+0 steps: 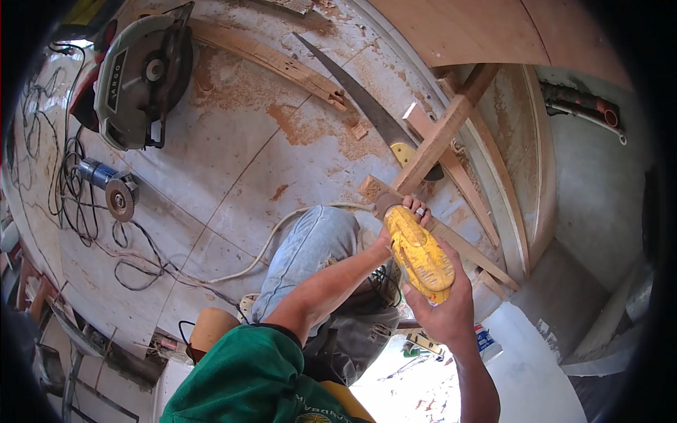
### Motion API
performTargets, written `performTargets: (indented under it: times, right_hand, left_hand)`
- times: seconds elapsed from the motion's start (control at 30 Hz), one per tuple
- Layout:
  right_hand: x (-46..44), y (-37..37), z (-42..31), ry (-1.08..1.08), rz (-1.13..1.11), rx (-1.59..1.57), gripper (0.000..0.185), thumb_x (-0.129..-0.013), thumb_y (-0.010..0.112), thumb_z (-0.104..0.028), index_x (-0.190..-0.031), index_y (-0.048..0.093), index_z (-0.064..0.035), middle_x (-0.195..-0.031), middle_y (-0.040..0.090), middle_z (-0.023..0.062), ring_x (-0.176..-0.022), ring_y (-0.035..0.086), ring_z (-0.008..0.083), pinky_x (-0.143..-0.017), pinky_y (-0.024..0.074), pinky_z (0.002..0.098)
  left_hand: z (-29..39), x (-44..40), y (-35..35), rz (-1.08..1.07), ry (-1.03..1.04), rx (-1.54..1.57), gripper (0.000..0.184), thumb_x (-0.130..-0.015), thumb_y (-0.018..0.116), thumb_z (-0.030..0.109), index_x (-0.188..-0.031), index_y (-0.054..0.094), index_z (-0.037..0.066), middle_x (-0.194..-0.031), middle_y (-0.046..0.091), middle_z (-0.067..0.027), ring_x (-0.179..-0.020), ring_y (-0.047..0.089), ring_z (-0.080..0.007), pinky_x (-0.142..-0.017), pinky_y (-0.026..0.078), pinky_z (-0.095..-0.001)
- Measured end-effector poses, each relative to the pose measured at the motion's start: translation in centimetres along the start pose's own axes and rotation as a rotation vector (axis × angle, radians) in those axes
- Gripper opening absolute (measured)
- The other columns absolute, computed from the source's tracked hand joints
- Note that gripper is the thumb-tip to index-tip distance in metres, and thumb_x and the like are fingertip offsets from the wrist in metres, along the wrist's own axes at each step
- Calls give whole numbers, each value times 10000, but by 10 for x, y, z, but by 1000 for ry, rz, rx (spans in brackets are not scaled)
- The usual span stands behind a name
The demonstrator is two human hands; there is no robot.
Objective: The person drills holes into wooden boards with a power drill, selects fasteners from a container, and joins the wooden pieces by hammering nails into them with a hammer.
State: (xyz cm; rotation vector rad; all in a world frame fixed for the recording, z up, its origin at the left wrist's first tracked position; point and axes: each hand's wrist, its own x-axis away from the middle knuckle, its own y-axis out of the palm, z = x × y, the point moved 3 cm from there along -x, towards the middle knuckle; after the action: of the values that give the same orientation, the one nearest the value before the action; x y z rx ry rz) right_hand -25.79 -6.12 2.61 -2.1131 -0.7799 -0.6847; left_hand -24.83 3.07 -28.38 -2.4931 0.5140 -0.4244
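Observation:
My right hand (451, 310) is wrapped around the rear of a worn yellow angle grinder (422, 254), thumb on the left side. A brown disc (387, 204) shows at the tool's front end, close to a wooden strip (462, 243). My left hand (417, 209), a ring on one finger, is curled at the grinder's front, partly hidden beneath it. Whether it grips the tool or the wood, I cannot tell. A wooden crosspiece (441, 141) joins the strip just beyond. Beside it lies a handsaw (360, 99) with a yellow handle plate.
A circular saw (134, 77) stands on the dusty floor at upper left. Below it lie a blue grinder (102, 173) and tangled black cords (70, 155). A long board (268, 60) and sawdust are at the back. A curved wooden frame (539, 162) rises at right.

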Motion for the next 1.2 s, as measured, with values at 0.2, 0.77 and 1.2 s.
performTargets:
  times: [0.2,0.77,1.2]
  right_hand:
    - [0,1,0,-20,10,-8,775,-805,776,-68,-1454,362,21,-1303,585,232,-1253,588,318,-1050,464,408]
    - [0,-1,-2,-38,13,-3,753,-810,774,-79,-1445,381,17,-1286,609,219,-1230,608,305,-1027,479,391]
    - [0,0,1,-32,22,2,767,-799,785,-81,-1446,382,10,-1283,608,222,-1231,606,316,-1030,474,402]
  left_hand:
    - [-35,18,9,165,-268,524,138,-925,546,134,-825,452,136,-810,453,-17,-846,458,-177,-828,390,-305]
    - [-21,5,2,71,-122,371,163,-896,573,131,-802,442,151,-765,412,-1,-770,417,-172,-741,373,-298]
    - [-16,6,7,142,-140,559,188,-886,638,160,-804,469,153,-771,451,8,-793,465,-161,-726,391,-300]
